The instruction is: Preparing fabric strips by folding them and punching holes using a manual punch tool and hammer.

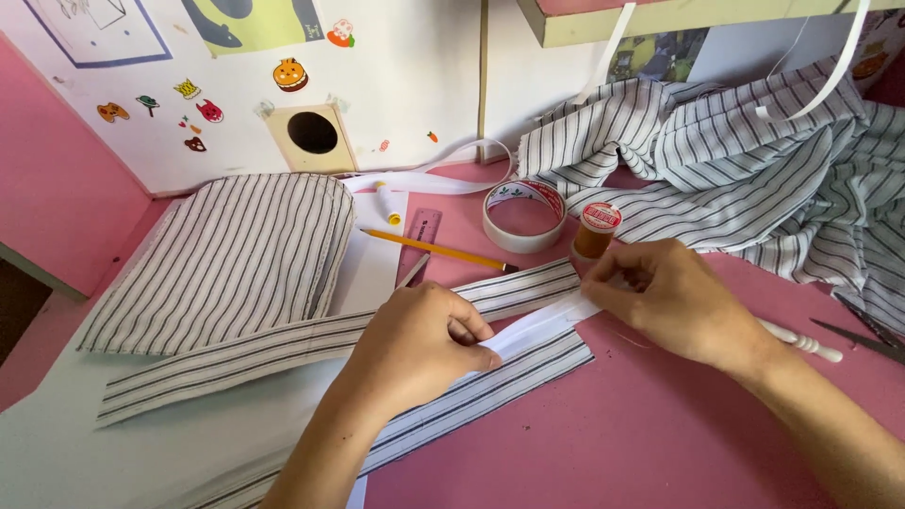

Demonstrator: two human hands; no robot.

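A long striped fabric strip [283, 344] lies across the pink table [613, 424], with a second striped strip [528, 368] just below it. Between them runs a white tape strip [542, 320]. My left hand [419, 344] presses down on the white strip with its fingertips near the middle. My right hand [669, 302] pinches the right end of the same white strip, close to the strips' cut ends. A folded striped fabric piece [236, 254] rests on white paper at the left.
A roll of clear tape [524, 215], a brown thread spool [596, 231], a yellow pencil [434, 248], a pink ruler [422, 226] and a small white tube [386, 201] lie behind the hands. Bunched striped cloth [754, 160] fills the right. Scissors [863, 337] and a white handle [806, 341] lie at right.
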